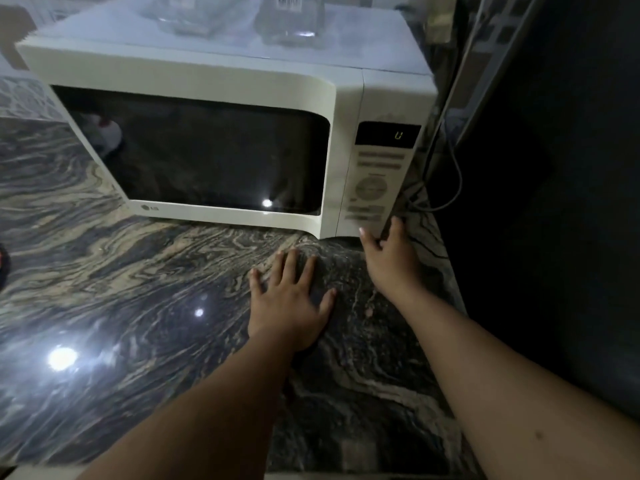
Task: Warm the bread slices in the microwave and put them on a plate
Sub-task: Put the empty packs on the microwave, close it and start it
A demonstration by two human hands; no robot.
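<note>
A white microwave [225,81] stands on the marbled dark counter [121,289], its door shut and its window [207,157] dark. Its display [388,135] shows one lit digit above the control panel [372,185]. My left hand [289,306] lies flat on the counter with fingers spread, just in front of the microwave's right corner. My right hand [391,252] reaches up to the bottom of the control panel, fingertips and thumb touching its lower right corner. No bread or plate is visible; what is inside the microwave cannot be seen.
Clear glass containers [291,19] sit on top of the microwave. A power cord [446,188] loops down to its right beside a dark panel [554,202]. A dark object [2,265] peeks in at the left edge.
</note>
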